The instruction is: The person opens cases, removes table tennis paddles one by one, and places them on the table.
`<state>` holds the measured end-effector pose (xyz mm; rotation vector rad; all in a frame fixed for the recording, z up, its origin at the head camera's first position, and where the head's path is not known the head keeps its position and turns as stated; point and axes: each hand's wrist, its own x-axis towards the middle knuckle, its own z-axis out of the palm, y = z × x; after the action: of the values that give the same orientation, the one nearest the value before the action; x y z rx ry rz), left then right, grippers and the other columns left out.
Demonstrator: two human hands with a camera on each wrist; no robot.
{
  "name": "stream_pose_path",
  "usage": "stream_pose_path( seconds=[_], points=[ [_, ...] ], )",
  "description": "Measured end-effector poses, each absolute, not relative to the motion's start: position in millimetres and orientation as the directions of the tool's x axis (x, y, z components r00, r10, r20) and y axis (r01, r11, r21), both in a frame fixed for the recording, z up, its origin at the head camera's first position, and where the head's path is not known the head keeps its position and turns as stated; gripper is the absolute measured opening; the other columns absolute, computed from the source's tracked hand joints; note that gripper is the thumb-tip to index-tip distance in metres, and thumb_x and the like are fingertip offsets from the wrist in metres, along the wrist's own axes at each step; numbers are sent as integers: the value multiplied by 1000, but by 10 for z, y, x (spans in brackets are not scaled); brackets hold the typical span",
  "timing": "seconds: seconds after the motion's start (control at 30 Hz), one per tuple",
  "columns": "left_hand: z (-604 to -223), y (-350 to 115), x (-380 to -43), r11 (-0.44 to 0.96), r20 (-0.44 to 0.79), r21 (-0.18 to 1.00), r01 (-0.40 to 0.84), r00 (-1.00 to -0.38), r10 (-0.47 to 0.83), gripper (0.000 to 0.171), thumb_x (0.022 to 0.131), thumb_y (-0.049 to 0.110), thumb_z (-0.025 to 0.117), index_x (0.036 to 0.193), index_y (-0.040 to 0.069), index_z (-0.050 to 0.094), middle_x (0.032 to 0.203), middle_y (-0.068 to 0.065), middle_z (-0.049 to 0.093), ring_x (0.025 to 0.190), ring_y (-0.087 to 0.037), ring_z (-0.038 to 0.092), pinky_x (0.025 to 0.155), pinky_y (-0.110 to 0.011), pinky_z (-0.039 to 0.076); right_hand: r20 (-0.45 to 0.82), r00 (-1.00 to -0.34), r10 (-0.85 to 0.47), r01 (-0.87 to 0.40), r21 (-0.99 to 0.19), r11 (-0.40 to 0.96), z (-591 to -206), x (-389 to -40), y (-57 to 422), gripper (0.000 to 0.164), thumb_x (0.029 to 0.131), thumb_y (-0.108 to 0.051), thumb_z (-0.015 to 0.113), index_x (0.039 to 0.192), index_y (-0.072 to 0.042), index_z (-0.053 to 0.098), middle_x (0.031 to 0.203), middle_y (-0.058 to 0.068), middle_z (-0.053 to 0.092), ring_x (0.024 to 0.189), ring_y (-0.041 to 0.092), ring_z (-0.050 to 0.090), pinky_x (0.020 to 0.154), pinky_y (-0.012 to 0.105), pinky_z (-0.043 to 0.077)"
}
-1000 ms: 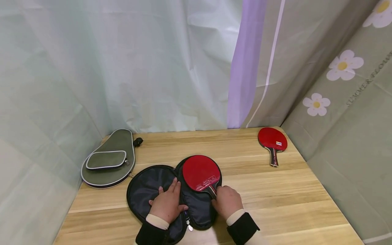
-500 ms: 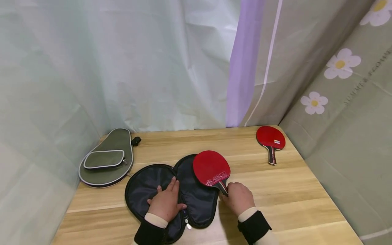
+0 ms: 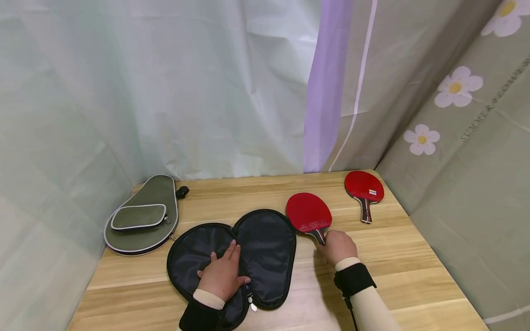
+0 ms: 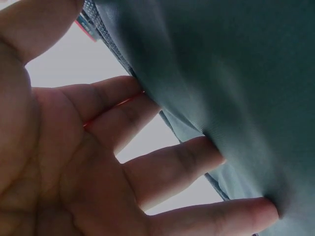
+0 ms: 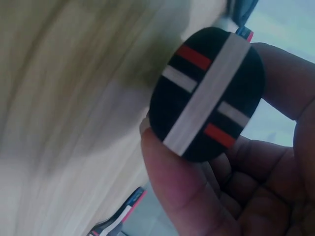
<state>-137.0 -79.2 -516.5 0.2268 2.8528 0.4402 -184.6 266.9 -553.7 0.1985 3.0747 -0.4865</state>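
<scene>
A person's right hand draws a red paddle clear of a black case spread in two halves on a wooden table. Over the case's right half a second ago, the paddle is now just beyond that half's upper right edge; whether the rims touch is hard to tell. The fingers of the right hand curl round the handle, whose striped end faces the right wrist camera, and a shadow on the wood suggests that the paddle is held off the surface.

The left hand is in the same place as before, resting on the case's left half with its fingers spread and gripping nothing.

The right half's dark lining is now uncovered, and the lifting-out looks complete, though the paddle does not appear to be set down yet. Zipper pulls hang at the case's near edge, between the halves.

Behind and left of the case lies a green case; well to its right and farther back, a second paddle lies untouched, red side up.
</scene>
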Motion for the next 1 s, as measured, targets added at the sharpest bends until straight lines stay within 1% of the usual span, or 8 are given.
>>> stream_pose_path(
  seconds=[0.07,0.2,0.27,0.37,0.63,0.8,0.9,1.0],
  points=[
    [-5162,-793,-1373,942,-220,317,113,-957,189,94,89,45,97,165,5,57,179,-15,51,145,-76,53,86,-100,47,-48,-990,129,138,-291,947,-5626,-1959,2775,41,88,-31,97,69,-12,66,65,4,63,63,24,57,55,36,43],
    [-5166,-792,-1379,941,-229,321,106,-955,186,95,89,44,97,165,6,56,179,-15,50,145,-76,53,86,-100,47,-82,-987,139,157,-282,947,-5641,-2120,2908,38,88,-33,96,72,-12,69,69,5,66,66,24,60,57,38,46],
    [-5167,-791,-1382,942,-234,318,105,-954,185,95,89,45,97,165,6,56,179,-15,50,145,-76,53,87,-100,47,-101,-987,127,150,-275,950,-5720,-2224,3008,36,89,-33,94,74,-12,70,72,5,68,67,25,61,58,38,47],
    [-5168,-791,-1383,943,-240,317,102,-953,184,95,89,45,97,166,7,56,179,-15,50,145,-76,53,87,-100,47,-117,-987,114,141,-262,955,-5849,-2385,3150,32,88,-35,92,75,-14,73,75,4,71,70,23,63,59,38,49],
    [-5169,-785,-1381,945,-227,308,107,-957,183,95,87,46,98,165,8,58,178,-13,51,144,-75,55,86,-99,48,-148,-983,112,145,-230,962,-5852,-2698,3327,30,88,-34,94,81,-9,79,80,9,77,73,27,68,62,40,54],
    [-5170,-776,-1379,947,-219,303,108,-959,179,96,86,47,98,164,8,58,178,-13,52,143,-74,56,86,-99,48,-167,-978,128,165,-234,958,-5724,-2818,3323,33,86,-34,97,85,-5,82,84,13,80,77,30,70,67,44,57],
    [-5170,-778,-1377,948,-219,300,107,-960,177,96,86,47,98,164,8,58,178,-13,52,143,-74,56,86,-99,49,-152,-981,117,150,-232,961,-5781,-2929,3389,33,87,-34,95,86,-4,82,85,14,80,77,31,71,68,46,58],
    [-5177,-782,-1373,947,-215,301,110,-960,179,96,86,47,98,164,8,59,178,-12,52,143,-74,57,85,-99,49,-131,-986,100,128,-225,966,-5884,-3048,3491,31,88,-33,93,82,-5,80,82,12,79,76,31,70,67,46,58]
  ],
)
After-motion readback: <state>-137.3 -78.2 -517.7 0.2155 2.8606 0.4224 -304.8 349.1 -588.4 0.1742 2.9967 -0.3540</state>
